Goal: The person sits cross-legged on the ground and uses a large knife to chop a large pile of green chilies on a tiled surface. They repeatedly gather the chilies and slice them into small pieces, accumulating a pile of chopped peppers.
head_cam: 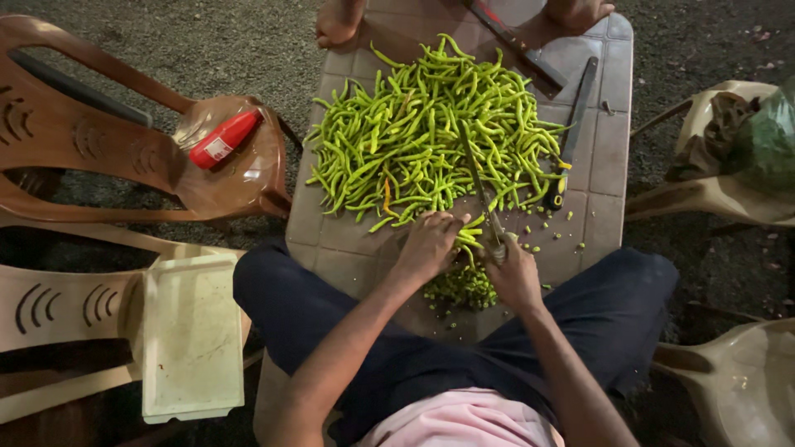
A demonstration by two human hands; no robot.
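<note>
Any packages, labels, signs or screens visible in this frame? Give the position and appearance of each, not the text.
Red bottle: lying on its side on the brown plastic chair at left; tapered shape, red with a white label patch.
Green bag: on the beige chair at right edge; soft, crumpled, partly cut off.
No signs or screens in view.

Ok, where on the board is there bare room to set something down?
Bare board shows left of the left hand, below the chilli pile. A second patch lies at the right edge, beyond the spare knife. The middle is crowded: the pile, the knife in the right hand, and the cut pieces between the hands.
</note>
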